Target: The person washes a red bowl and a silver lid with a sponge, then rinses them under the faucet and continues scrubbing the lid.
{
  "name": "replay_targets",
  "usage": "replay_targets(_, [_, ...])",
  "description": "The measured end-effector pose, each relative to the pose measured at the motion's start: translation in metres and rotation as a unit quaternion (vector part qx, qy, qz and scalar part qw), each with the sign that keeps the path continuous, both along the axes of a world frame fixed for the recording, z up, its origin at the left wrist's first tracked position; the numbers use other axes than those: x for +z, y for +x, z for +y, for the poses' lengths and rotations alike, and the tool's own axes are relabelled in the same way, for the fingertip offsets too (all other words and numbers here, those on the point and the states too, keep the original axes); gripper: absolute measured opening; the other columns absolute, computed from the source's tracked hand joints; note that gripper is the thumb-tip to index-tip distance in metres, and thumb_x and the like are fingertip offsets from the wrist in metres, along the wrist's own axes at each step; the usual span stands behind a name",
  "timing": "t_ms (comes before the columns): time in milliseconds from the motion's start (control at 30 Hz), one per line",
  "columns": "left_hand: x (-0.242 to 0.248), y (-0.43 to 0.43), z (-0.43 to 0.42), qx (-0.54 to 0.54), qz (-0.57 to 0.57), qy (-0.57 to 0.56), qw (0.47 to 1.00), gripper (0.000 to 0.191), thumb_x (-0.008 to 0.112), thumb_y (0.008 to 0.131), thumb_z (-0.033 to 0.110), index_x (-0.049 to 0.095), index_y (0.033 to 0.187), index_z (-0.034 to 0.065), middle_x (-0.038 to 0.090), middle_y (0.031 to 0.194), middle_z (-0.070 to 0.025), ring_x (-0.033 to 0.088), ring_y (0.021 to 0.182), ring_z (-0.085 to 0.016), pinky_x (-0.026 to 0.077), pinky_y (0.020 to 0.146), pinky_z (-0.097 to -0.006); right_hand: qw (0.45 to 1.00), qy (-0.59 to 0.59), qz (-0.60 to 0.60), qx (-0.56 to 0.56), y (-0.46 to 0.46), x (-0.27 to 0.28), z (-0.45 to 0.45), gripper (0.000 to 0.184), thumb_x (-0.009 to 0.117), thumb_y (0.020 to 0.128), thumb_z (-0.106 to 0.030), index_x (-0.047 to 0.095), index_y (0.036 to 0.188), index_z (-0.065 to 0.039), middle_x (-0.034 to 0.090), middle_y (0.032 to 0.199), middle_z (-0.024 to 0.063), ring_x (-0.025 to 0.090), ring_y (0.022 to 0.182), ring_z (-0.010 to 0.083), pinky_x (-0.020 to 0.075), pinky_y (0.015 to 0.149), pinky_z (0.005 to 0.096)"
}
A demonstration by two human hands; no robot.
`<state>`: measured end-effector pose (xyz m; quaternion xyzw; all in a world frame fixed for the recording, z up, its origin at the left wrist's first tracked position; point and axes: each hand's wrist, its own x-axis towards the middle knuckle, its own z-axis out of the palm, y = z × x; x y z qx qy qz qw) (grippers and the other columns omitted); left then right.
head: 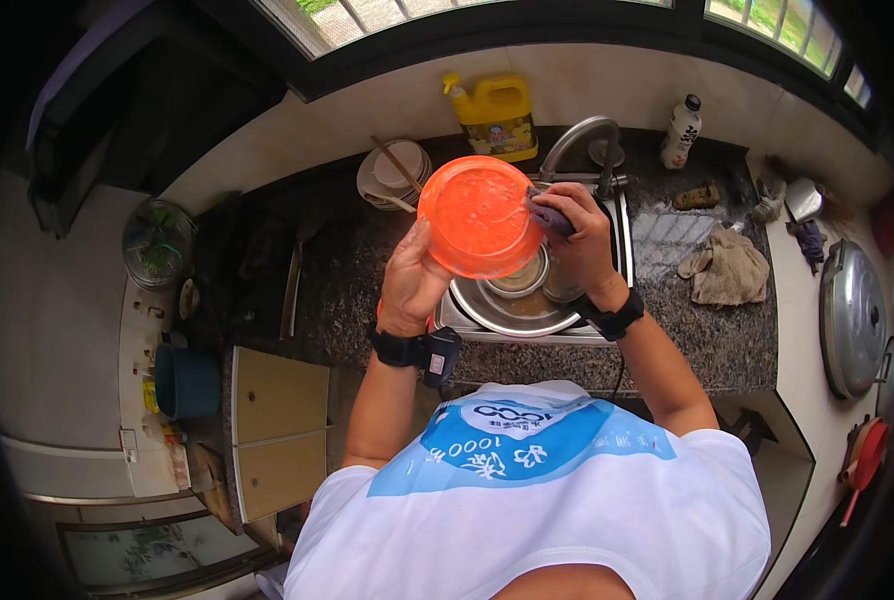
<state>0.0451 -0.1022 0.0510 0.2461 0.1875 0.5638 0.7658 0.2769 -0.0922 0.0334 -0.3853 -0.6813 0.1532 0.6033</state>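
An orange plastic basin (480, 217), wet with suds, is held up over the sink. My left hand (414, 277) grips its lower left rim. In my right hand (582, 232) is a dark scrubbing cloth (550, 214), pressed against the basin's right rim. Below, a round metal bowl (518, 319) sits in the stainless steel sink (469, 324) with cloudy water in it. Smaller dishes (525, 279) lie inside that bowl, partly hidden by the basin. The curved faucet (578, 131) rises behind the sink.
Stacked plates and bowls (387, 176) with chopsticks stand at the back left. A yellow pump jug (501, 120) is behind the sink, a white bottle (683, 133) farther right. On the right counter lie a tan rag (732, 266) and a brown scrubber (696, 197).
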Motion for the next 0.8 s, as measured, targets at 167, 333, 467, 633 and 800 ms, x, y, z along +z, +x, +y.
replay_targets(167, [-0.005,-0.002,0.002,0.015,-0.009,-0.008,1.000,0.039,0.042,0.100,0.013,0.038,0.137,0.0012,0.048,0.137,-0.0151,0.048,0.126,-0.028,0.038,0.107,-0.0481,0.997,0.040,-0.071,0.008,0.000,0.001,-0.010,0.040,0.069,0.059,0.009,0.065,0.097,-0.003,0.061,0.098,0.0114,0.060,0.092,0.0299,0.0507,0.080,0.0363])
replay_targets(333, [-0.002,-0.005,0.000,0.015,0.021,0.001,1.000,0.039,0.043,0.100,0.014,0.040,0.136,0.0000,0.050,0.135,-0.0150,0.050,0.123,-0.028,0.040,0.106,-0.0460,0.992,0.067,-0.104,0.007,0.005,0.001,-0.007,0.038,0.070,0.057,0.007,0.065,0.093,-0.004,0.061,0.096,0.0109,0.060,0.090,0.0299,0.0505,0.079,0.0366])
replay_targets(467, [0.002,-0.009,-0.003,-0.048,0.025,0.026,0.998,0.040,0.042,0.100,0.012,0.039,0.136,-0.0028,0.050,0.135,-0.0164,0.050,0.124,-0.026,0.037,0.108,-0.0409,0.990,0.067,-0.123,0.018,0.014,0.006,0.001,0.037,0.071,0.058,0.005,0.065,0.093,-0.004,0.061,0.095,0.0102,0.060,0.089,0.0300,0.0509,0.079,0.0361])
replay_targets(633, [0.003,-0.010,-0.008,-0.068,0.063,0.012,0.996,0.040,0.046,0.099,0.015,0.041,0.135,-0.0029,0.053,0.131,-0.0147,0.053,0.120,-0.023,0.041,0.104,-0.0387,0.985,0.084,-0.145,0.038,0.021,0.016,0.006,0.036,0.072,0.059,0.003,0.065,0.093,-0.004,0.061,0.095,0.0089,0.059,0.087,0.0289,0.0510,0.077,0.0357])
replay_targets(800, [0.008,-0.008,-0.011,-0.108,0.119,0.026,0.987,0.041,0.047,0.100,0.018,0.042,0.134,-0.0031,0.055,0.129,-0.0134,0.055,0.116,-0.021,0.044,0.101,-0.0367,0.978,0.100,-0.171,0.071,0.023,0.024,0.009,0.034,0.071,0.059,0.003,0.065,0.092,-0.005,0.061,0.095,0.0078,0.058,0.085,0.0276,0.0510,0.075,0.0356])
